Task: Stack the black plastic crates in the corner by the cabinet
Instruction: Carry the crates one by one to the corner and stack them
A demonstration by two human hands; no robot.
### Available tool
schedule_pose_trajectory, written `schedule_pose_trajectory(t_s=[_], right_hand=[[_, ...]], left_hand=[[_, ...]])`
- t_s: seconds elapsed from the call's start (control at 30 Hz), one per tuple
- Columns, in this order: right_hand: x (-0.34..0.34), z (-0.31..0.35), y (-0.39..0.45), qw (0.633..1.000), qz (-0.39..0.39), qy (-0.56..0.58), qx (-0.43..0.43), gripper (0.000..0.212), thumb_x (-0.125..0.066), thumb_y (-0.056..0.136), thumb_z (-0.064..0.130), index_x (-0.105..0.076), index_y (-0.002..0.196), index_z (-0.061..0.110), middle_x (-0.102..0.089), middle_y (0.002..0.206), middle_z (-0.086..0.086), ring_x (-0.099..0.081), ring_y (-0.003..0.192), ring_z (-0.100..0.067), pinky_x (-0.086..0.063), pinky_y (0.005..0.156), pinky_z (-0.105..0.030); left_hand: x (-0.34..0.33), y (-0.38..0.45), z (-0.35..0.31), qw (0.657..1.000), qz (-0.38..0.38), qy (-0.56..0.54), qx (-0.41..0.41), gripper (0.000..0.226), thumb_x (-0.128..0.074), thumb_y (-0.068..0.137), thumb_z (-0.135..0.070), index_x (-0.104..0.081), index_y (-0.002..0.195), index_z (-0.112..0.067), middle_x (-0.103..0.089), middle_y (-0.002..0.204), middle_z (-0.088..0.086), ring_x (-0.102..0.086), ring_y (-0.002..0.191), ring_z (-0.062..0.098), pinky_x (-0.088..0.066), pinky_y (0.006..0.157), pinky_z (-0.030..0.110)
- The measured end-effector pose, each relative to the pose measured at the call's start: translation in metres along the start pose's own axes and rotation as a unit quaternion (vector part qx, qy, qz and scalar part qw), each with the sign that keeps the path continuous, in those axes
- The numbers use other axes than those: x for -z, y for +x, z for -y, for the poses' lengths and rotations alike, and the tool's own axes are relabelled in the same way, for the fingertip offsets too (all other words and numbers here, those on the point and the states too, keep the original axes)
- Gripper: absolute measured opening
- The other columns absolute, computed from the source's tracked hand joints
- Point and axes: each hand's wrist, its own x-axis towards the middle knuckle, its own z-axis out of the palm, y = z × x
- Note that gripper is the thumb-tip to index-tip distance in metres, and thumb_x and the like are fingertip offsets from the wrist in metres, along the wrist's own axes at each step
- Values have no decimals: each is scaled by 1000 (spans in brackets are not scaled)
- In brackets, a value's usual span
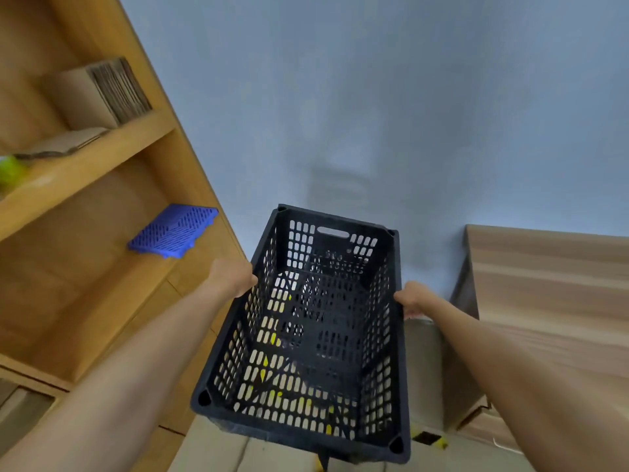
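While both bare arms are reaching forward, the person is holding a black plastic crate [316, 335] between the two hands, its open top facing the camera and its far end, with the handle slot, pointing toward the pale blue wall [374, 97]. The left hand [235, 275] is gripping the rim of the crate's left long side, and the right hand [410, 298] is gripping the rim of the right long side; on both hands the fingers are curling over the edge and pressing against the plastic, their tips hidden behind the walls. Light floor and yellow marks are showing through the crate's perforated bottom. A wooden cabinet [163, 158] is standing just to the left, a blue plastic grid [173, 231] lying on one shelf. A wood-grain surface [551, 284] is sitting to the right.
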Motion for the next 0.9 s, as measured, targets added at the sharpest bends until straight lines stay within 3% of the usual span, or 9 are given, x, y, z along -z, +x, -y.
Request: schedule_pose_trajectory(t_s=[0.1,0.23,0.33,0.47,0.57,0.63,0.7,0.77,0.9], right_hand=[[4,3,21,1000,1,0,-24,32,-48,95,5,-42,65,17,-55,93,-12,-52,61,-17,-49,59,-24],[16,19,53,999,-9,-13,-52,30,-50,94,6,-46,66,15,-58,92,-12,-53,57,-12,-48,46,-18],[24,41,79,996,-27,-36,-75,29,-49,95,9,-47,66,11,-60,78,-10,-55,53,-13,-44,37,-17],[32,67,119,992,-53,-73,-85,34,-45,95,15,-49,63,7,-57,58,-5,-56,50,-17,-42,43,-22],[31,76,142,991,-47,-85,-96,34,-45,95,14,-49,61,7,-58,57,-7,-57,51,-19,-44,48,-23],[27,78,155,990,-39,-93,-102,35,-47,95,15,-48,61,8,-59,64,-9,-61,64,-24,-47,57,-26],[27,78,170,989,-29,-106,-102,36,-52,96,20,-47,61,10,-60,73,-9,-59,73,-23,-48,62,-28],[30,77,190,989,-21,-106,-101,35,-57,95,24,-49,64,10,-60,67,-4,-61,69,-20,-50,63,-27],[41,75,218,989,-11,-108,-97,32,-62,93,23,-50,65,12,-57,62,0,-57,59,-13,-45,55,-20]], left_hand=[[3,39,-9,1000,3,-11,-24,39,-39,100,-33,-44,64,-17,-47,64,-5,-44,55,14,-41,60,25],[12,97,-13,997,-6,-36,-67,35,-38,98,-28,-45,67,-14,-43,63,-4,-41,53,14,-31,53,26],[19,144,-8,995,-10,-57,-76,35,-38,97,-25,-38,64,-14,-40,62,-3,-35,52,14,-27,52,26],[20,207,-4,993,-9,-75,-93,38,-37,98,-28,-36,62,-16,-39,61,-4,-40,58,17,-34,63,28],[16,242,-6,991,-5,-70,-110,39,-36,99,-28,-36,61,-16,-40,62,-4,-44,63,18,-36,67,29],[12,259,-11,991,2,-57,-119,37,-36,99,-25,-39,64,-15,-41,63,-3,-47,69,20,-37,68,29],[9,277,-16,991,18,-49,-122,29,-36,99,-21,-46,73,-14,-41,64,-4,-49,71,21,-38,69,29],[6,296,-23,991,37,-58,-115,21,-37,98,-18,-52,85,-13,-46,69,-3,-51,73,21,-37,70,29],[1,318,-33,989,78,-58,-115,25,-39,102,-24,-53,116,-9,-63,107,4,-61,98,24,-39,76,31]])
